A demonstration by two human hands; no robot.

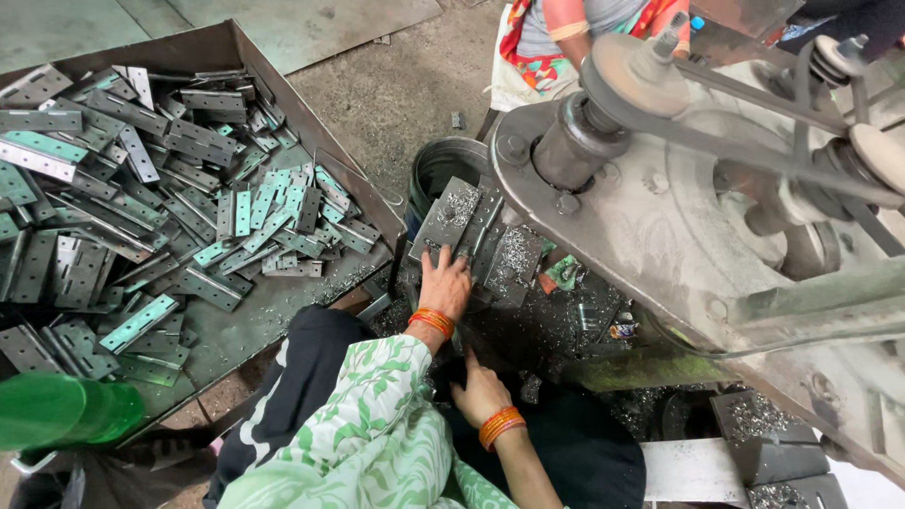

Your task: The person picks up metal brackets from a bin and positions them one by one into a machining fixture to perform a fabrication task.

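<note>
My left hand (pixel 443 283) reaches forward onto a stack of grey metal plates (pixel 464 221) strewn with bright shavings, its fingers closed over the near end of one plate. My right hand (pixel 481 388) lies lower, close to my lap, with its fingers curled against dark cloth; whether anything is in it is hidden. Orange bangles circle both wrists. A green-and-white patterned garment (pixel 363 424) covers my knee below the hands.
A large metal tray (pixel 273 316) on the left holds several grey hinge plates. A belt-driven machine (pixel 660 217) with pulleys fills the right. A dark bucket (pixel 438 165) stands behind the plates. A green bottle (pixel 57 410) lies lower left. Another person (pixel 566 38) sits at the top.
</note>
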